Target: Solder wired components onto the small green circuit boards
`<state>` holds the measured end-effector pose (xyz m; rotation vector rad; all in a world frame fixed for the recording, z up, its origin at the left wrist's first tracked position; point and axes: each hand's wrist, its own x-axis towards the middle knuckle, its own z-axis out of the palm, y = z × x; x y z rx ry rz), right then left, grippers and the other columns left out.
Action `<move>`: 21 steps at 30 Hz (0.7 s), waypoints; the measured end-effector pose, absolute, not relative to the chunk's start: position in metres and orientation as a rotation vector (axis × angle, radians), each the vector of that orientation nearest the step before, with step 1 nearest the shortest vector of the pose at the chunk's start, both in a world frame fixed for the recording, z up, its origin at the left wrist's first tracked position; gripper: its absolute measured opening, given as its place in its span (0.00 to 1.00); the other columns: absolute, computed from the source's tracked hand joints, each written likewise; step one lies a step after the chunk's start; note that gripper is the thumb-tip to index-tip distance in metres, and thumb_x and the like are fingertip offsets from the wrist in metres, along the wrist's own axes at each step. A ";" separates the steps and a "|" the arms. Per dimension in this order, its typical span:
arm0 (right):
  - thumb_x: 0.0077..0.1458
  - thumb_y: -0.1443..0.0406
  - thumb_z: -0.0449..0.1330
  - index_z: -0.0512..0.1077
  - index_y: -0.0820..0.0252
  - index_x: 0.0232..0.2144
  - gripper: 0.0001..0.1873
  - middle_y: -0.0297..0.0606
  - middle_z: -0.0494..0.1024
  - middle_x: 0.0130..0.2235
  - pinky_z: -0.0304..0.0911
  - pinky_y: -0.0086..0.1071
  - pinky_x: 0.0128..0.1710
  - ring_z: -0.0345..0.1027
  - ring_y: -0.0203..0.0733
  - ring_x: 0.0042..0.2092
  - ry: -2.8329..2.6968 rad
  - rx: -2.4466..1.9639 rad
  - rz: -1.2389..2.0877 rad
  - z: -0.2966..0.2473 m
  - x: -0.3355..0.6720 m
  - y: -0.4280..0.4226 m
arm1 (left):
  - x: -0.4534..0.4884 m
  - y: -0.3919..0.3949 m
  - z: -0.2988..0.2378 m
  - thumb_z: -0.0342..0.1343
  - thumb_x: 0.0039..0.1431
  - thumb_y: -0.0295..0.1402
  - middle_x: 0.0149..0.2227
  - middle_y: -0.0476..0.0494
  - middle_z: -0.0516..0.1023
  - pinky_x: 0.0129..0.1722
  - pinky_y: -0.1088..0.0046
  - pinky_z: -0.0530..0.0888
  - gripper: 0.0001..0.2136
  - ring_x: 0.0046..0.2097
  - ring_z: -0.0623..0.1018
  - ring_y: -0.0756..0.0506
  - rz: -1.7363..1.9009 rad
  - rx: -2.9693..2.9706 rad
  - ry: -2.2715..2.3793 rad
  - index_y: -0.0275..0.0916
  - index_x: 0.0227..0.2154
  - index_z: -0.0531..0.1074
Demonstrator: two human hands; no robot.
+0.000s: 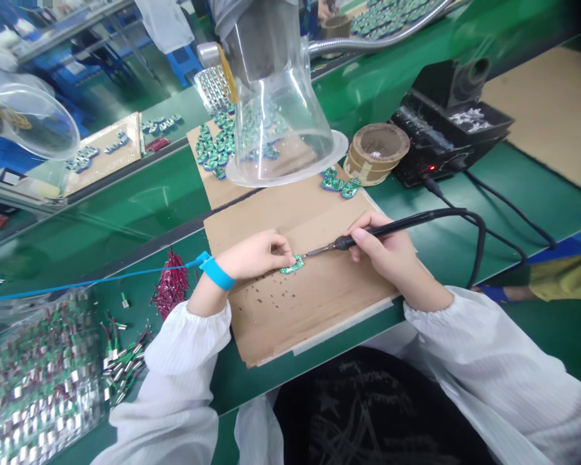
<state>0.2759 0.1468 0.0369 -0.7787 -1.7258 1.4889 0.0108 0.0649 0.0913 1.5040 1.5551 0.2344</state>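
Left hand point(254, 255): narrow fingertip pinch on a green circuit board point(292, 264), steadying it on the cardboard sheet point(290, 303), near the sheet's left edge. Right hand point(380, 248): narrow, pen-style grip on a soldering iron point(392, 231), tip at the board for fine control. Blue wrist strap point(217, 272): worn on the left wrist, probably for static grounding.

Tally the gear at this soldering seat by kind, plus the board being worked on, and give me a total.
soldering iron: 1
soldering station: 1
clear fume hood: 1
round tip-cleaner pot: 1
blue wrist strap: 1
held green circuit board: 1
Total: 6
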 end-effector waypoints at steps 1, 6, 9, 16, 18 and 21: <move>0.67 0.55 0.61 0.72 0.56 0.34 0.13 0.30 0.72 0.22 0.62 0.31 0.25 0.67 0.36 0.23 -1.727 -0.780 1.483 0.037 0.276 0.147 | 0.011 0.065 0.091 0.62 0.61 0.38 0.35 0.44 0.77 0.37 0.70 0.71 0.09 0.36 0.76 0.46 0.239 1.507 1.558 0.37 0.33 0.80; 0.66 0.53 0.61 0.72 0.55 0.34 0.14 0.30 0.72 0.23 0.63 0.32 0.26 0.67 0.37 0.23 -1.717 -0.793 1.476 0.036 0.276 0.148 | 0.013 0.061 0.092 0.61 0.61 0.38 0.37 0.44 0.75 0.34 0.70 0.72 0.09 0.34 0.76 0.48 0.267 1.482 1.563 0.37 0.32 0.77; 0.66 0.52 0.61 0.71 0.54 0.34 0.14 0.30 0.72 0.23 0.63 0.33 0.26 0.66 0.37 0.23 -1.668 -0.780 1.461 0.035 0.274 0.149 | 0.009 0.055 0.091 0.59 0.63 0.39 0.40 0.43 0.74 0.30 0.71 0.73 0.10 0.30 0.76 0.50 0.321 1.387 1.520 0.36 0.33 0.74; 0.69 0.55 0.58 0.71 0.53 0.45 0.10 0.28 0.72 0.28 0.63 0.32 0.26 0.66 0.34 0.23 -1.508 -0.719 1.406 0.038 0.270 0.149 | 0.006 0.013 0.094 0.53 0.68 0.37 0.52 0.40 0.74 0.48 0.65 0.77 0.07 0.42 0.78 0.46 0.443 1.558 1.540 0.40 0.35 0.70; 0.69 0.55 0.57 0.72 0.53 0.49 0.12 0.28 0.71 0.30 0.64 0.31 0.27 0.66 0.33 0.24 -1.513 -0.701 1.389 0.036 0.269 0.148 | 0.013 -0.005 0.094 0.60 0.64 0.37 0.56 0.39 0.72 0.58 0.62 0.72 0.06 0.55 0.75 0.41 0.438 1.623 1.573 0.42 0.38 0.71; 0.70 0.54 0.56 0.72 0.54 0.51 0.15 0.31 0.73 0.33 0.67 0.32 0.29 0.69 0.35 0.26 -1.542 -0.726 1.395 0.033 0.267 0.146 | 0.009 -0.029 0.099 0.60 0.63 0.37 0.49 0.42 0.76 0.52 0.65 0.74 0.06 0.50 0.77 0.42 0.330 1.633 1.588 0.43 0.38 0.70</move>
